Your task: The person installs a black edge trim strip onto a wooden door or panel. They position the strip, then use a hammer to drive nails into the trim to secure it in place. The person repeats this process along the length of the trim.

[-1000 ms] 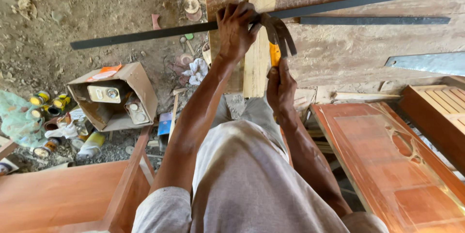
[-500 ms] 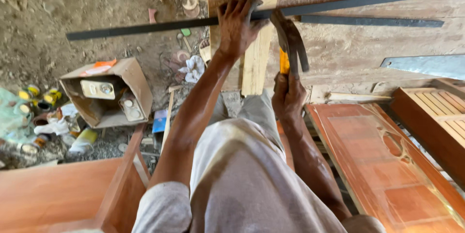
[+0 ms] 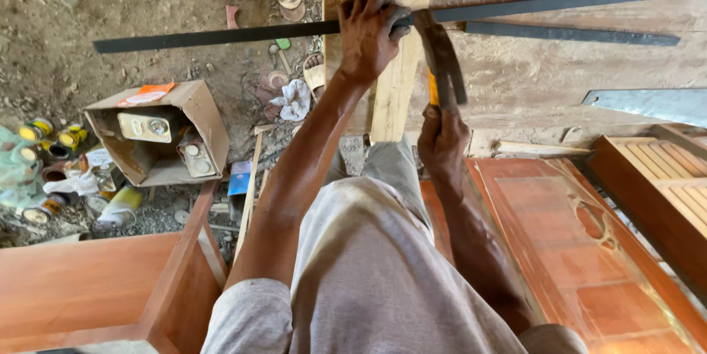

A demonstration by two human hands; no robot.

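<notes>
Your left hand (image 3: pixel 370 34) presses down on a long dark metal bar (image 3: pixel 221 34) where it crosses a pale wooden plank (image 3: pixel 394 89); the fingers curl over the bar's edge, so that grip is clenched on the bar. The bar runs from the dirt floor side on your left, across the plank and on over the worn brown tabletop (image 3: pixel 530 74) to the right edge of view.

Your right hand (image 3: pixel 442 140) is wrapped tight around the yellow handle of a dark hammer (image 3: pixel 444 63), grasping it low. The hammer stands almost upright, its head up against the bar just beside your left fingers. I cannot tell whether the head touches the bar or the plank.

A second, shorter dark strip (image 3: pixel 571 32) lies on the tabletop near the long bar, and a grey saw blade (image 3: pixel 648 102) rests further right. Below your right arm sits an orange-brown carved door panel (image 3: pixel 582 251).

On the ground to your left, an open cardboard box (image 3: pixel 191 115) holds small boxed items, with paint cans (image 3: pixel 44 137) clustered near it and a white rag (image 3: pixel 294 98) close to the plank's foot. An orange wooden frame (image 3: pixel 103 280) fills the lower left corner.
</notes>
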